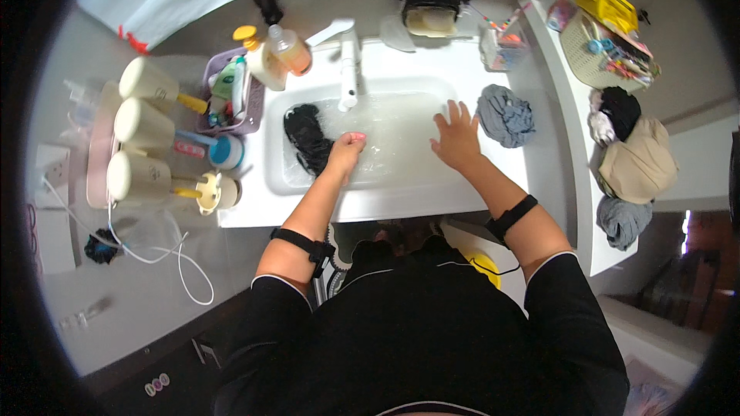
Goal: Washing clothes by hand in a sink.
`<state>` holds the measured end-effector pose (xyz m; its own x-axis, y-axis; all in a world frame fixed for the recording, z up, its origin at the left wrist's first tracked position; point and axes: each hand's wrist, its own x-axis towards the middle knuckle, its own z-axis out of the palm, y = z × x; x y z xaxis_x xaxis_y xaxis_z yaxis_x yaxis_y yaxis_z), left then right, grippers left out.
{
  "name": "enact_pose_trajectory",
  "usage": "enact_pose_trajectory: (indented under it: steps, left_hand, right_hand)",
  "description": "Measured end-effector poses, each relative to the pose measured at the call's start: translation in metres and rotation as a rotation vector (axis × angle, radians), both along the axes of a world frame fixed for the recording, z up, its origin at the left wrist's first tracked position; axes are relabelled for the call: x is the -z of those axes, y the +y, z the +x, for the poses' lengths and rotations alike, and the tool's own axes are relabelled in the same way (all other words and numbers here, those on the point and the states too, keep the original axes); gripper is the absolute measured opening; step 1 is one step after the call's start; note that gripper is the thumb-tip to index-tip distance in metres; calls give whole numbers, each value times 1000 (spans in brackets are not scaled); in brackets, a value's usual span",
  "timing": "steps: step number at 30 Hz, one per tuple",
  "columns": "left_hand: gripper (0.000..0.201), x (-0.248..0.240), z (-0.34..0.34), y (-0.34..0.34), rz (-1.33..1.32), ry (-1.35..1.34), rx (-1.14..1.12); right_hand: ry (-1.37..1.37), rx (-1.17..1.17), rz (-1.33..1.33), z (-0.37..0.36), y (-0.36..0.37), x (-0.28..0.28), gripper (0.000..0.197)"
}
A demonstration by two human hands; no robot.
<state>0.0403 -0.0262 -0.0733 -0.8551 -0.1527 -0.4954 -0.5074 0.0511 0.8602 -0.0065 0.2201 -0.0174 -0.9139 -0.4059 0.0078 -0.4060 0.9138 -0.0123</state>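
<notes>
Above the water in the white sink (274, 158), my left hand (345, 156) is closed, fingertips pinched together. A small pink patch shows at those fingertips; whether it is a held thing is too small to tell. Just left of this hand, a wet black cloth (307, 137) lies in the cloudy, sudsy water. My right hand (458, 136) holds nothing, its fingers spread over the sink's right side. Close to its right, a crumpled grey-blue cloth (506, 115) rests on the counter. The white faucet (349, 69) points down into the basin between both hands.
Left of the sink stand a purple basket (253, 108) of toiletries, a yellow-topped pump bottle (266, 65) and an orange bottle (290, 50). Cream cups (139, 177) hang on the left wall. A right-hand shelf holds a woven basket (597, 50) and a beige cloth (640, 162).
</notes>
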Motion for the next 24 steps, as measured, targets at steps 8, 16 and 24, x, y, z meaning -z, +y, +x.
enact_pose_trajectory:
  steps: [8,16,24]
  left_hand:
    - [16,15,67,-74,64,-143,-323]
    - [32,36,104,-106,84,-89,-530]
    - [35,25,117,-109,235,-41,-633]
  right_hand:
    - [-590,-215,-88,14,-122,39,60]
    - [-718,-373,-415,7,-199,133,81]
    - [-707,-154,-297,21,-231,110,74]
